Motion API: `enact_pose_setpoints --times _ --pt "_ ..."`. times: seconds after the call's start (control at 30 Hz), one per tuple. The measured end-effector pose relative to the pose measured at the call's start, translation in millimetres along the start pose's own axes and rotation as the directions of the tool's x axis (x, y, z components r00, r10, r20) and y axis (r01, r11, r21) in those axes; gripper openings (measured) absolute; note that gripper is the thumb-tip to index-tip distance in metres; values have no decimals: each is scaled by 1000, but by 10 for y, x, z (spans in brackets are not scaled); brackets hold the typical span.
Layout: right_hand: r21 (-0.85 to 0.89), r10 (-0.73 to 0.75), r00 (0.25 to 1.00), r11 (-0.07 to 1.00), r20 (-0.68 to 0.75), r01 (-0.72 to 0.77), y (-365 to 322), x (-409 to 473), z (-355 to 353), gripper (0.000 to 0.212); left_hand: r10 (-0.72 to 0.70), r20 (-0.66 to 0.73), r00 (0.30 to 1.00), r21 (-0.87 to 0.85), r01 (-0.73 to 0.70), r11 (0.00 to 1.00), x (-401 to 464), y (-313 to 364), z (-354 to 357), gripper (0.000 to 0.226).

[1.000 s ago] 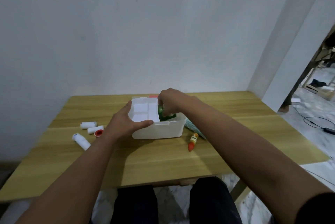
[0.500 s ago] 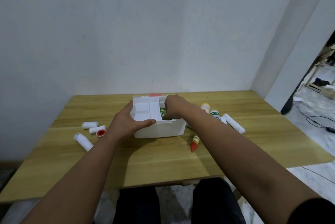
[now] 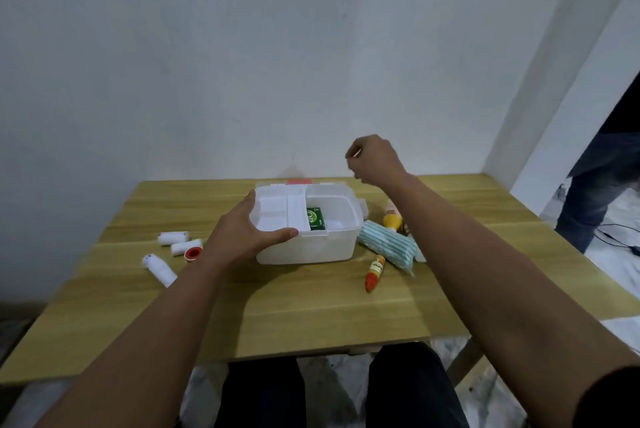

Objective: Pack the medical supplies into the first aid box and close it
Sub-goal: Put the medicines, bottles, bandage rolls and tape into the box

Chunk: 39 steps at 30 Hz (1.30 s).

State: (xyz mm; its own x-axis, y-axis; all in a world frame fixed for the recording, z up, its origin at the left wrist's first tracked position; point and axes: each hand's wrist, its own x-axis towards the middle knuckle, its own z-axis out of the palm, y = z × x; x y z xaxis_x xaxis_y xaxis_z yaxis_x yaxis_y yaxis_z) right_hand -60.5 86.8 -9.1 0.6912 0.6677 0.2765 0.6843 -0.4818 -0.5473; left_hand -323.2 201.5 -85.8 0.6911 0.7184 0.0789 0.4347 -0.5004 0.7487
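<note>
Fingers (image 3: 250, 199) of our left hand (image 3: 239, 237) grip the box (image 3: 308, 251) at its left end, thumb along the front rim. Our right hand (image 3: 375, 161) hangs above its far side, fingers curled into a fist. Box sits open on the table (image 3: 311, 316), green packet (image 3: 316, 218) inside; rolls (image 3: 173, 237) to its left, tubes (image 3: 375, 270) to its right.

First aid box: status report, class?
Left hand grips box. Right hand hovers above it, fingers curled, hold unclear. Box open, green pack inside. Rolls, tubes outside.
</note>
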Motion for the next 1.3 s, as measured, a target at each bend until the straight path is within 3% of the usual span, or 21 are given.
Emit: enact_pose_setpoints --times 0.1,0.2,0.27,0.5,0.77,0.9,1.0,1.07,1.2,1.3 --pt "-183 41 994 983 101 -22 337 59 129 29 4 -7 1000 -6 -4 1000 -9 9 3 129" --pt "-313 153 926 949 345 -40 586 4 373 43 -1 -12 1000 -22 0 1000 -18 16 3 127" --pt "-371 207 890 927 407 -46 637 -51 481 49 3 -23 1000 -29 -3 1000 -26 30 1 124" --pt "-422 189 918 906 348 -27 629 -29 522 52 8 -33 999 -42 -10 999 -22 29 3 123" --pt "-424 130 960 906 250 -12 676 99 -142 55 -2 -15 1000 -11 2 1000 -8 28 -5 126" --pt "-293 61 983 956 176 -7 540 162 -571 51 -13 -17 1000 -31 12 999 -5 5 -8 127" --pt "-95 18 960 995 281 9 286 92 -752 47 -6 -10 1000 -31 6 1000 4 -13 -7 128" --pt "-70 -37 928 995 371 68 87 4 -755 46 -8 -9 1000 -20 8 1000 10 -23 -4 129" --pt "-298 -84 871 920 484 254 -227 -113 -522 46 -12 -4 1000 -5 11 1000 24 -40 0 133" --pt "-398 -47 850 869 525 294 -309 -166 -260 47 -8 -6 1000 -11 8 1000 28 -39 0 129"
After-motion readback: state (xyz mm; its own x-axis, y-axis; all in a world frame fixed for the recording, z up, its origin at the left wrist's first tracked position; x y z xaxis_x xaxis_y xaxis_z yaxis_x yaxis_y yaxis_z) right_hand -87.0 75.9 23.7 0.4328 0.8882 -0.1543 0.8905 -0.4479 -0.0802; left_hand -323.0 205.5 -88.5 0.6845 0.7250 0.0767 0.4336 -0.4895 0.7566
